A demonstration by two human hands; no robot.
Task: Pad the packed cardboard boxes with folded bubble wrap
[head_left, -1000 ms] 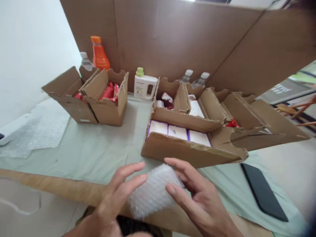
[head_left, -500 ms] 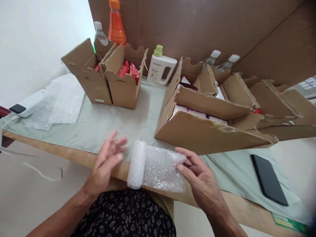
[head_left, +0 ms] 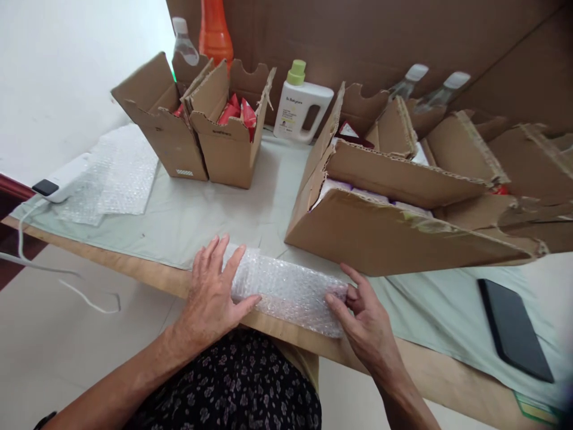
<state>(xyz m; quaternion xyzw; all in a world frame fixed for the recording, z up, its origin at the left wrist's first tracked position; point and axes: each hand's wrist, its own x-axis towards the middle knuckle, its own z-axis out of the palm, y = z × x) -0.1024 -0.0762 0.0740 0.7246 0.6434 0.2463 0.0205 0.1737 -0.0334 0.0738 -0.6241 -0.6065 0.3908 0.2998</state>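
Glistening, clear strip of bubble wrap [head_left: 295, 292]

The bare left hand [head_left: 213, 294] lies palm down — fingers spread, thumb stretched rightward; the bare right hand [head_left: 363, 316] pinches between thumb and curled fingers, index finger extended; bare forearms [head_left: 123, 373] slant inward from both lower sides.
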